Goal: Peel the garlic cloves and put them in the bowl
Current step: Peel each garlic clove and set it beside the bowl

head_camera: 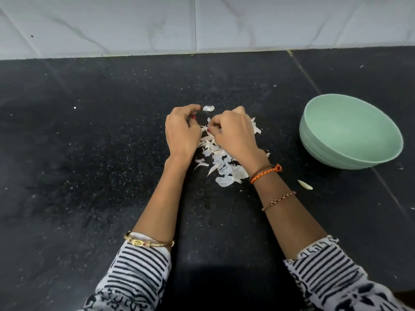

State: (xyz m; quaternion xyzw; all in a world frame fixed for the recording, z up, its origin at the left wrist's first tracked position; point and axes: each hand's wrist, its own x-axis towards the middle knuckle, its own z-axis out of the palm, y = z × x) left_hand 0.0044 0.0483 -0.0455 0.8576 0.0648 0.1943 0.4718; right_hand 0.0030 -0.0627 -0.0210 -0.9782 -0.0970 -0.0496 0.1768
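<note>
Noting both hands, left hand (182, 133) and right hand (233, 133), together at centre frame over garlic skins (221, 162); what they grip I cannot tell; green bowl (350, 158) interior hidden.

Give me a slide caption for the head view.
Both hands, left hand and right hand, work over garlic skins beside a green bowl.

Dark speckled stone counter (78, 153), made of slabs that meet along a pale seam (305, 72) running diagonally at right. Fine white specks are scattered over its surface, densest left of centre. Behind it rises a wall of white marble-look tiles (101, 23) with grey veining; a vertical grout joint (195, 23) divides two of the tiles. A thin light line marks where counter and wall meet.
</note>
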